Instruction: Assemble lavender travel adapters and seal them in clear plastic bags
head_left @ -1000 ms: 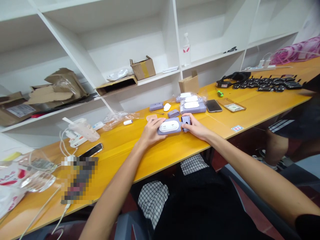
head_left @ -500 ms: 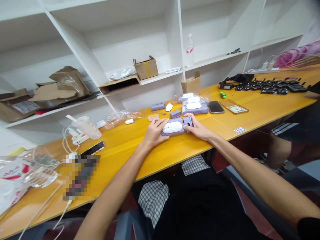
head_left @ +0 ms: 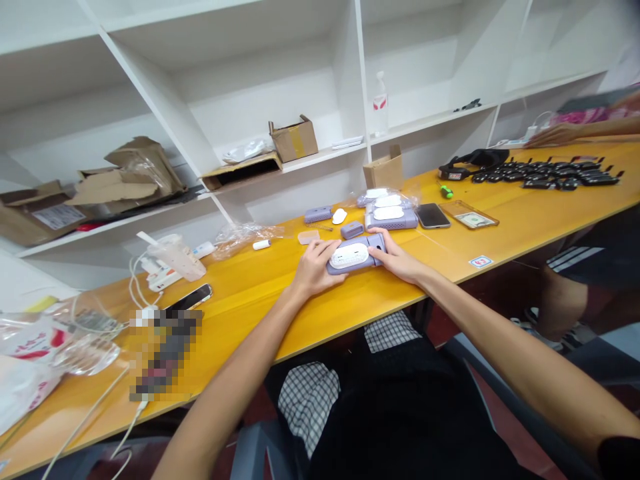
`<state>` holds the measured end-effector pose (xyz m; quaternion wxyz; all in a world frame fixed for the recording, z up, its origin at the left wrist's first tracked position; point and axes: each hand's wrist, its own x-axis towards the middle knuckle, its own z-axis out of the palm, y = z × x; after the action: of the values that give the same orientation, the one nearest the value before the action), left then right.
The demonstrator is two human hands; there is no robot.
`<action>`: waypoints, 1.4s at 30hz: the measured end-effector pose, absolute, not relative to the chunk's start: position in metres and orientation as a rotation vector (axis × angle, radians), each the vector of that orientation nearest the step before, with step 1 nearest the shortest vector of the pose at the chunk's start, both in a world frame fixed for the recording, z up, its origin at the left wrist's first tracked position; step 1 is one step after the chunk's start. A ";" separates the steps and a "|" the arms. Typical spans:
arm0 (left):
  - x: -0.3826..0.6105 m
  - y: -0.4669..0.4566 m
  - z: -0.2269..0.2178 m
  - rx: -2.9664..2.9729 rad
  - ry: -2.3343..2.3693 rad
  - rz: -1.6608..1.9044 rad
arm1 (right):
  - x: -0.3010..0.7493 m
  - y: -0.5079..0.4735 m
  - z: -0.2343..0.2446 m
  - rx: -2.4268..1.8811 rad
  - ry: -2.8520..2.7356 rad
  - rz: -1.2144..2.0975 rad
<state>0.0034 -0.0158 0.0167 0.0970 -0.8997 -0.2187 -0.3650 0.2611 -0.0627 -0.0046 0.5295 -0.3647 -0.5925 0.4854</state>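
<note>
Left hand (head_left: 315, 267) and right hand (head_left: 396, 257) each grip an end of one purple case (head_left: 353, 256) on the table (head_left: 520, 220)

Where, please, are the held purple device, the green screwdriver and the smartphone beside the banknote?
purple device (head_left: 353, 255), head view, white top panel.
green screwdriver (head_left: 446, 192), head view, handle.
smartphone (head_left: 433, 215), head view, dark screen.

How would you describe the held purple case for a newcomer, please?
Find the yellow table and its front edge. A purple case lies between the left hand and right hand. Unlike the stack behind, it alone is gripped.
</note>
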 end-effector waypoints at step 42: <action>0.007 -0.023 0.013 -2.923 -0.739 -1.106 | 0.235 -0.068 -0.005 -0.973 -1.097 1.189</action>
<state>0.0070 -0.0226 0.0127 -0.0349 -0.9096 -0.2300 -0.3441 0.2347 -0.0685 -0.0048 0.5865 -0.4174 -0.4706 0.5102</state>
